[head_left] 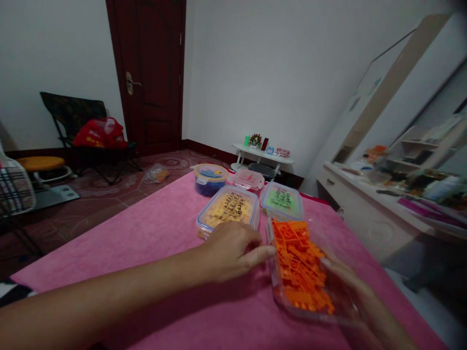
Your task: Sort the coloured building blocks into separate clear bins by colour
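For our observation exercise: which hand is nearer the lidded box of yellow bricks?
Left. The left hand lies just in front of the yellow box; the right hand rests at the right side of the orange-brick tub, away from it.

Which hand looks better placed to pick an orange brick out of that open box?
Likely the left hand: its fingertips rest at the box rim beside the orange bricks, while the right hand holds its right side.
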A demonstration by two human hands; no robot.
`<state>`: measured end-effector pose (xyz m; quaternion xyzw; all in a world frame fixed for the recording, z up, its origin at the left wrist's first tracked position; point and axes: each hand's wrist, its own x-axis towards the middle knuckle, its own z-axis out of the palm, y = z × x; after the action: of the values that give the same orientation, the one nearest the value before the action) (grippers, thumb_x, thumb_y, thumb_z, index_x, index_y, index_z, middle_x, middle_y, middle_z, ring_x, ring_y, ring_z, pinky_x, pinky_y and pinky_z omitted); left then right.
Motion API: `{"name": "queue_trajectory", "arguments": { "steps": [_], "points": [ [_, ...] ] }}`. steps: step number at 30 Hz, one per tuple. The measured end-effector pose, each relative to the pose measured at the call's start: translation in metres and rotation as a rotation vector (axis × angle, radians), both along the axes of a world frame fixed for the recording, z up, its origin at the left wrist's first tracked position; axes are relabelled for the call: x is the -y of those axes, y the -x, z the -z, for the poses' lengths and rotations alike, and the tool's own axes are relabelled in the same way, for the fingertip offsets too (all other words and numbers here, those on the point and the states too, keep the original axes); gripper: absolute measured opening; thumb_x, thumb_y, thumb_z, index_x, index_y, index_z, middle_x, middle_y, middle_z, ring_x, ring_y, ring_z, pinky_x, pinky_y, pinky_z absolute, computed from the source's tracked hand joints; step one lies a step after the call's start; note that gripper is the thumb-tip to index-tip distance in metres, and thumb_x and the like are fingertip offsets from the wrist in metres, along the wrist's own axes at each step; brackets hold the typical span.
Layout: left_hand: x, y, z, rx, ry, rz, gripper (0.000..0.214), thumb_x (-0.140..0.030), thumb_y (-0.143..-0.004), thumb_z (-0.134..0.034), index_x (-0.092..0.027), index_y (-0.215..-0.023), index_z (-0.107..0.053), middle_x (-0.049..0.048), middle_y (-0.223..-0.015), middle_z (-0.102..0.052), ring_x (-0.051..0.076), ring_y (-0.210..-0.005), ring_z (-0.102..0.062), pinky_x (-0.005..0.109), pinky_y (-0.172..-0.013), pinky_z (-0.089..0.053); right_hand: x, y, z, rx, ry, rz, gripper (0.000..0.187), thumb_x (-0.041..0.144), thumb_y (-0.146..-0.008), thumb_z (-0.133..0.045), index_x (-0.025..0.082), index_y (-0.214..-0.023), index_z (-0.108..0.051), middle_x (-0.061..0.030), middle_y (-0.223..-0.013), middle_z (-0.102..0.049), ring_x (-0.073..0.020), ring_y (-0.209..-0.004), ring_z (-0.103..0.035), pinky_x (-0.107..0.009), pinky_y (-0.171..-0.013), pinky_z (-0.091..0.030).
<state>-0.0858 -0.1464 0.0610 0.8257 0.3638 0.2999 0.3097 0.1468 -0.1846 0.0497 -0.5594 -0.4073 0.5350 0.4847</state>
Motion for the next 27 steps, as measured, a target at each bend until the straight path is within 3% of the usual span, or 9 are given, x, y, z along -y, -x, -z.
{"name": "queue_trajectory", "arguments": {
  "steps": [2,5,8,13,16,20,23,27],
  "points": [
    [-0.010,0.002,0.008,-0.257,-0.287,-0.032,0.046,-0.056,-0.079,-0.052,-0.016,-0.094,-0.066,0.0142,-0.103,-0.064,0.030,-0.103,-0.056,0.044,-0.091,-0.040,-0.007,-0.012,-0.006,-0.044,0.051,0.073,0.068,0.044,-0.075,-0.060,0.027,-0.138,-0.041,-0.0095,-0.121,-0.063,-0.0300,-0.103,-0.064,-0.041,-0.079,-0.056],
    [-0.024,-0.005,0.033,-0.553,-0.434,-0.125,0.078,-0.053,-0.065,-0.068,-0.020,-0.132,-0.046,0.0205,-0.142,-0.037,0.044,-0.130,-0.030,0.061,-0.102,-0.021,-0.011,-0.024,-0.014,0.010,0.080,0.143,0.071,0.049,-0.076,-0.058,0.024,-0.139,-0.040,-0.0121,-0.117,-0.065,-0.0307,-0.098,-0.065,-0.042,-0.076,-0.057],
    [-0.033,-0.017,0.056,-0.674,-0.448,-0.272,0.082,-0.043,-0.075,-0.061,-0.016,-0.144,-0.025,0.0264,-0.147,-0.026,0.045,-0.135,-0.021,0.065,-0.102,-0.016,-0.010,-0.028,-0.016,0.100,0.094,0.162,0.071,0.049,-0.074,-0.060,0.025,-0.139,-0.042,-0.0115,-0.115,-0.067,-0.0281,-0.086,-0.069,-0.038,-0.069,-0.058],
    [-0.034,-0.016,0.063,-0.707,-0.514,-0.319,0.062,-0.028,-0.082,-0.049,-0.005,-0.137,-0.034,0.0296,-0.143,-0.031,0.043,-0.134,-0.026,0.062,-0.104,-0.018,-0.013,-0.031,-0.008,0.159,0.066,0.152,0.072,0.044,-0.073,-0.062,0.027,-0.140,-0.040,-0.0093,-0.113,-0.068,-0.0231,-0.070,-0.070,-0.031,-0.055,-0.056],
    [-0.030,0.008,0.057,-0.703,-0.495,-0.233,0.062,-0.029,-0.080,-0.050,-0.009,-0.137,-0.036,0.0245,-0.144,-0.033,0.039,-0.134,-0.029,0.058,-0.107,-0.021,-0.014,-0.031,-0.006,0.201,0.028,0.150,0.071,0.044,-0.073,-0.063,0.026,-0.138,-0.042,-0.0095,-0.111,-0.068,-0.0235,-0.072,-0.070,-0.031,-0.055,-0.056],
    [-0.011,0.061,0.052,-0.655,-0.456,-0.097,0.068,-0.020,-0.075,-0.053,-0.017,-0.140,-0.034,0.0139,-0.148,-0.032,0.030,-0.138,-0.025,0.049,-0.112,-0.020,-0.013,-0.032,-0.012,0.273,-0.006,0.157,0.070,0.047,-0.071,-0.063,0.024,-0.135,-0.046,-0.0113,-0.105,-0.070,-0.0230,-0.065,-0.068,-0.030,-0.050,-0.054],
    [0.010,0.101,0.051,-0.584,-0.425,-0.048,0.066,-0.014,-0.077,-0.048,-0.024,-0.141,-0.036,0.0072,-0.149,-0.033,0.027,-0.138,-0.027,0.048,-0.111,-0.024,-0.018,-0.035,-0.017,0.353,-0.035,0.175,0.068,0.051,-0.069,-0.065,0.023,-0.129,-0.052,-0.0115,-0.106,-0.069,-0.0254,-0.076,-0.069,-0.030,-0.054,-0.054],
    [0.032,0.139,0.050,-0.516,-0.436,-0.036,0.058,-0.015,-0.080,-0.045,-0.031,-0.135,-0.046,0.0033,-0.141,-0.046,0.024,-0.130,-0.041,0.044,-0.108,-0.032,-0.040,-0.041,-0.019,0.557,-0.167,0.174,0.068,0.053,-0.068,-0.064,0.020,-0.126,-0.054,-0.0110,-0.112,-0.066,-0.0265,-0.092,-0.066,-0.029,-0.063,-0.053]
  ]
}}
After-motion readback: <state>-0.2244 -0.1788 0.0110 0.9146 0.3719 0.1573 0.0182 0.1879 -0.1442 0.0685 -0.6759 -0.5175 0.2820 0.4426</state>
